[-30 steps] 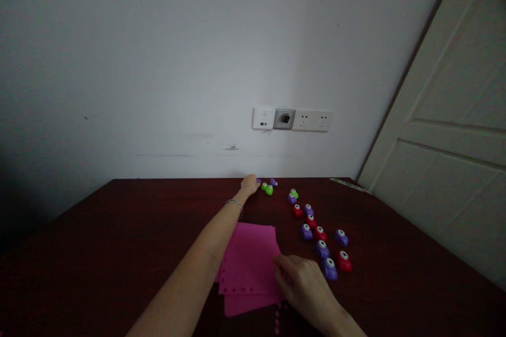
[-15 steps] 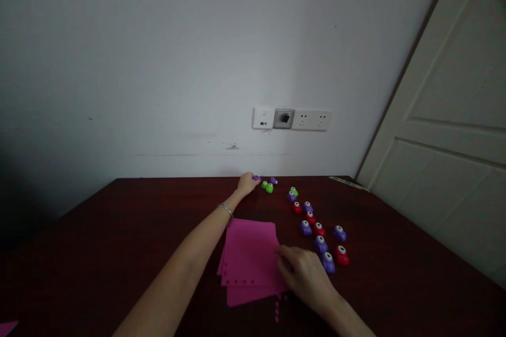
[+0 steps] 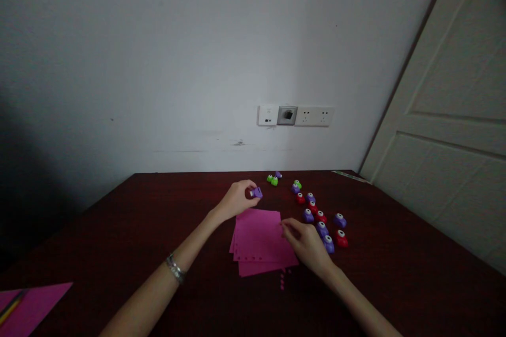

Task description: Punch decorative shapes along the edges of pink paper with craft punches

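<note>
My left hand (image 3: 239, 199) pinches a small purple craft punch (image 3: 256, 192) between thumb and fingers, just above the far edge of the pink paper (image 3: 259, 234). The sheets lie in a loosely fanned stack, with a row of small punched holes along the near edge of the upper one. At the right edge of that stack my right hand (image 3: 304, 239) is closed, thumb and forefinger pinching the paper's edge. Several tiny pink cut-outs (image 3: 282, 280) lie on the table just below the stack.
Right of the paper stand several purple, red (image 3: 341, 238) and green craft punches. Two green punches (image 3: 272, 180) and a tipped purple one (image 3: 279, 174) sit by the wall. More pink paper (image 3: 47, 300) with pencils (image 3: 11, 309) lies at the left on the dark table (image 3: 138, 221).
My left hand has come back from the table's far edge toward the paper, carrying the purple punch. My right hand stays at the paper's edge. The view has shifted slightly.
</note>
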`<state>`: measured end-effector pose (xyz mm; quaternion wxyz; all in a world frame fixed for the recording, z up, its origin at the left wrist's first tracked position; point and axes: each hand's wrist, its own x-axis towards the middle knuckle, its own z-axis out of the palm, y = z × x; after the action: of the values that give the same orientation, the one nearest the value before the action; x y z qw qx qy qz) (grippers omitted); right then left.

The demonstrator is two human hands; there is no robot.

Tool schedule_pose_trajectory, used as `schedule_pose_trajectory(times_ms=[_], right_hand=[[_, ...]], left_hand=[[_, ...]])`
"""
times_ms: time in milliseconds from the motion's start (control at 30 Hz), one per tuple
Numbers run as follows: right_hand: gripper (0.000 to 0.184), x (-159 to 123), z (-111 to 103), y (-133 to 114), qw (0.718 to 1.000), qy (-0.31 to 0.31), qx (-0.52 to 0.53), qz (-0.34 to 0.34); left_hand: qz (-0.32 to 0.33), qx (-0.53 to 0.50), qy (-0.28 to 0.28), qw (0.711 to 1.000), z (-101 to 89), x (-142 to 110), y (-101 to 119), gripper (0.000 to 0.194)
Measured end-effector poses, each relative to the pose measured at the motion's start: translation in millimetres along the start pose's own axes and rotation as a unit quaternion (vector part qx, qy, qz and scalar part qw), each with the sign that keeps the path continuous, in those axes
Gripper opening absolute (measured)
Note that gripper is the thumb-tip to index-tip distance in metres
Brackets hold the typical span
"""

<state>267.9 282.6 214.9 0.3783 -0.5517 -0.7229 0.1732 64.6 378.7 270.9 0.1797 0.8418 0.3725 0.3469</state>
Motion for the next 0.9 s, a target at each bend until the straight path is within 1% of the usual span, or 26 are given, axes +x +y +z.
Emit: schedule_pose_trajectory(times_ms=[100, 167, 233, 300, 433, 467, 533, 600, 700, 800, 900], right_hand=[[0.028, -0.7, 5.4, -2.1, 0.998, -0.007, 0.068, 0.008], [0.028, -0.4, 10.3, -1.5, 0.992, -0.016, 0.127, 0.024], [0.031, 0.5, 15.4, 0.0, 0.979, -0.026, 0.192, 0.056], [0.037, 1.5, 20.0, 0.6, 0.959, -0.038, 0.262, 0.104], [0.046, 1.1, 26.2, -5.6, 0.897, -0.085, 0.386, 0.197], [0.046, 0.3, 27.3, -8.6, 0.885, -0.097, 0.405, 0.209], [0.043, -2.0, 28.9, -14.9, 0.869, -0.114, 0.429, 0.217], [0.04, -4.3, 30.4, -19.9, 0.864, -0.112, 0.441, 0.216], [0.038, -6.2, 32.1, -22.5, 0.863, -0.085, 0.449, 0.217], [0.036, -6.1, 32.5, -20.8, 0.867, -0.061, 0.446, 0.215], [0.035, -5.0, 31.5, -19.5, 0.873, -0.051, 0.436, 0.212]], left_hand=[[0.002, 0.035, -0.041, 0.999, -0.2, -15.8, 12.2, 0.02], [0.006, 0.054, -0.061, 0.997, 2.6, -20.6, 14.1, 0.02], [0.012, 0.066, -0.077, 0.995, 6.7, -23.0, 12.9, 0.02], [0.019, 0.076, -0.091, 0.993, 11.8, -24.8, 10.8, 0.02], [0.041, 0.097, -0.113, 0.988, 22.2, -30.1, 11.6, 0.018], [0.047, 0.104, -0.118, 0.986, 24.6, -31.7, 13.5, 0.017], [0.058, 0.121, -0.127, 0.983, 29.0, -35.2, 19.2, 0.014], [0.067, 0.142, -0.13, 0.979, 32.6, -38.5, 26.2, 0.012], [0.073, 0.161, -0.12, 0.977, 37.1, -42.0, 36.4, 0.013], [0.074, 0.155, -0.114, 0.979, 39.6, -43.3, 44.5, 0.014], [0.07, 0.132, -0.123, 0.981, 36.2, -42.3, 49.6, 0.016]])
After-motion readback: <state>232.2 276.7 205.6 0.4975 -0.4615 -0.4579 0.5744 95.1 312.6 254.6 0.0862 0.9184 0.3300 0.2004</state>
